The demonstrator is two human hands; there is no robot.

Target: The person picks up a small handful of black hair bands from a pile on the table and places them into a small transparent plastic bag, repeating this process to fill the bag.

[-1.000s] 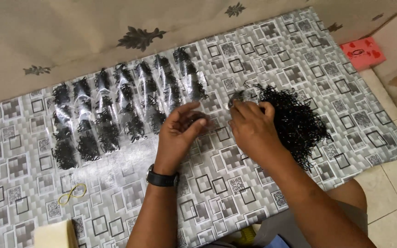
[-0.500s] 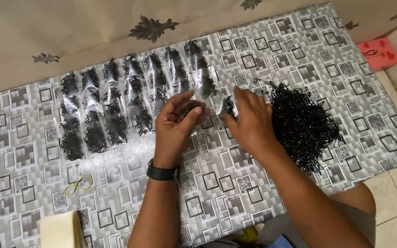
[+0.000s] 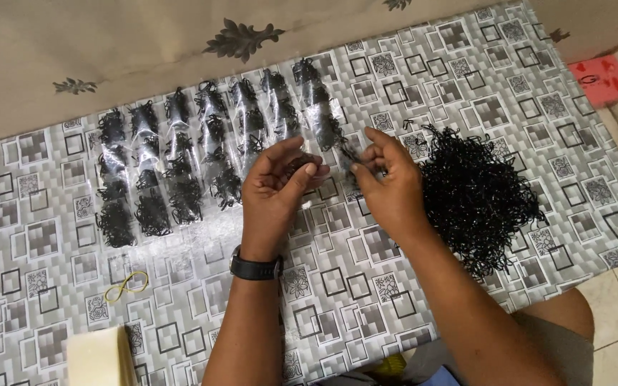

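My left hand (image 3: 277, 187) is raised over the table, fingers curled around a small bunch of black elastic bands against the thumb. Close beside it, my right hand (image 3: 388, 184) pinches a few black bands between thumb and fingertips. A loose heap of black bands (image 3: 477, 196) lies just right of my right hand. Behind both hands, several clear plastic strip packets (image 3: 209, 154) filled with black bands lie side by side in a row.
The low table has a grey square-patterned cloth (image 3: 366, 286). A yellow rubber band (image 3: 126, 286) and a pale cream block (image 3: 98, 357) sit at the near left. A pink packet (image 3: 601, 80) lies on the floor at far right. A beige leaf-print cloth (image 3: 109, 50) lies behind.
My hands have drawn slightly apart and lifted, with the right hand's fingers now pinching bands. The view has shifted a little, so the table sits higher in frame.
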